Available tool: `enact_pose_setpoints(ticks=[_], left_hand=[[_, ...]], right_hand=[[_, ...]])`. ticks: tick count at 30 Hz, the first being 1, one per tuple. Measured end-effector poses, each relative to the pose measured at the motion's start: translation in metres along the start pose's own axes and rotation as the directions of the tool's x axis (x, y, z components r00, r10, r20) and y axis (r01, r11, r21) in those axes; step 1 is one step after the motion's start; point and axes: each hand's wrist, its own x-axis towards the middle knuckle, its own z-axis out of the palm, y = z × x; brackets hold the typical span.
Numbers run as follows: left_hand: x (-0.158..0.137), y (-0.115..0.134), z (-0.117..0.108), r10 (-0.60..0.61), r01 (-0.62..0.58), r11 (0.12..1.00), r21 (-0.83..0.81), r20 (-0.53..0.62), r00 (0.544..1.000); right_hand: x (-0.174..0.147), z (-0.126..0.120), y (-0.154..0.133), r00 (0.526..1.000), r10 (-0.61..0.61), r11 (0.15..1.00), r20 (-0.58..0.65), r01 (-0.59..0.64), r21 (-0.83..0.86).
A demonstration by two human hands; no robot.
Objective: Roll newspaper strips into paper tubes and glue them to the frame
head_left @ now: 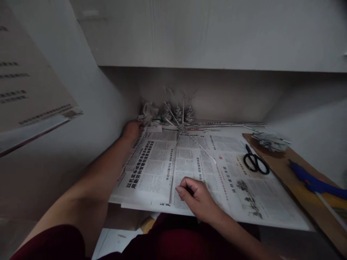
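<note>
My left hand (132, 130) reaches to the back left corner, beside a crumpled whitish bundle (149, 110) and small white paper pieces (155, 129). Its fingertips are dim and partly hidden, so a grip cannot be made out. Close to the front edge, my right hand (197, 198) is loosely closed over the newspaper (157, 173), thumb near the curled index finger and nothing visible in it. Thin rolled paper strips (202, 147) spread like spokes from a small woven centre (182, 128) at the back. Behind them stand three small woven bell-like shapes (178, 113) with strips sticking up.
Black-handled scissors (255, 163) lie on the newspaper at the right. A brown board (298, 177) there carries a blue glue gun (316, 182) and a crumpled greyish bundle (271, 141). Long paper strips (225, 125) lie along the back wall. A cabinet (217, 36) overhangs.
</note>
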Motion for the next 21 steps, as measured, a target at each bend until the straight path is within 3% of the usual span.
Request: enact_pose_setpoints(ticks=[11,16,21], left_hand=[[-0.0038,-0.0044,0.0014,-0.037,0.037,0.999,0.008,0.0,0.999],[0.0002,-0.0051,0.0053,-0.054,0.055,0.998,0.011,-0.081,0.995],[0.0034,-0.004,0.005,-0.031,0.031,0.999,-0.032,-0.027,0.999]], right_hand=[[0.0003,-0.0012,-0.0006,1.0,0.004,1.0,0.016,-0.004,0.011],[0.0004,-0.0008,0.0,1.0,0.012,1.0,0.01,-0.012,0.007],[0.0007,-0.001,-0.0005,1.0,0.011,1.0,0.004,-0.011,-0.013]])
